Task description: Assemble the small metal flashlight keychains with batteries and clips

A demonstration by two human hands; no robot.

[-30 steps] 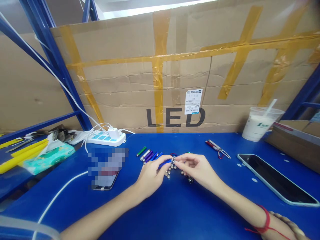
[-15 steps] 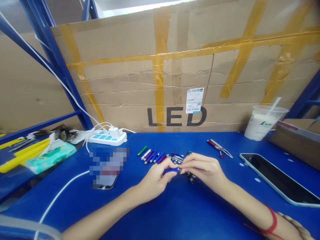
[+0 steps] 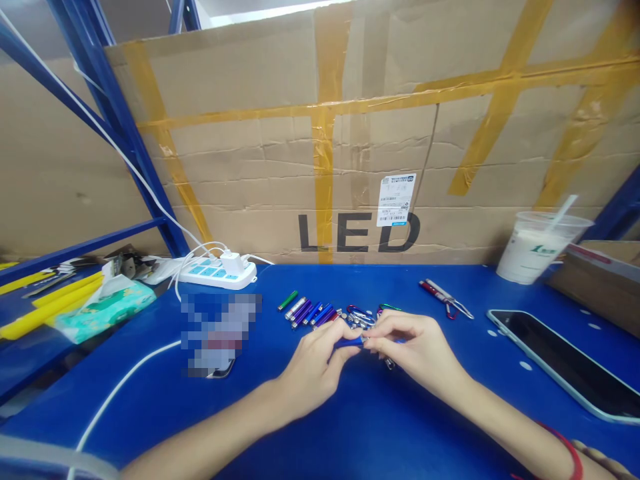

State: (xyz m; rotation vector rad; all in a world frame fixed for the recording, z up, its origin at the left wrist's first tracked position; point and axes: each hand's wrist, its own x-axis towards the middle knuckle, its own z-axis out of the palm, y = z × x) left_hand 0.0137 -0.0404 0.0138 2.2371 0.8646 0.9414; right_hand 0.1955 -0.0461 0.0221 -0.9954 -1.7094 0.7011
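Observation:
A small blue metal tube (image 3: 349, 343), like the body of a keychain flashlight, lies sideways between my hands above the table. Its left part is gripped between the thumb and fingers of my left hand (image 3: 314, 360). My right hand (image 3: 417, 343) pinches at the tube's silvery right end; the fingertips partly hide what is there. Just behind my hands is a row of similar tubes, among them purple tubes (image 3: 301, 312), blue tubes (image 3: 320, 313) and a green tube (image 3: 288, 300). Silvery clips and small metal parts (image 3: 361, 319) lie in a pile, partly covered by my right hand.
A red tube with a carabiner (image 3: 445, 299) lies farther right, near a phone (image 3: 565, 363) and a drink cup (image 3: 543, 250). At left are a blurred-out phone (image 3: 220, 340), a power strip (image 3: 220, 272) and a tissue pack (image 3: 105, 312). A taped cardboard sheet (image 3: 250, 180) stands behind.
The view has shifted slightly, so most things sit a little farther right. My right fingers have drawn in closer around the tube's end, while my left hand keeps its hold.

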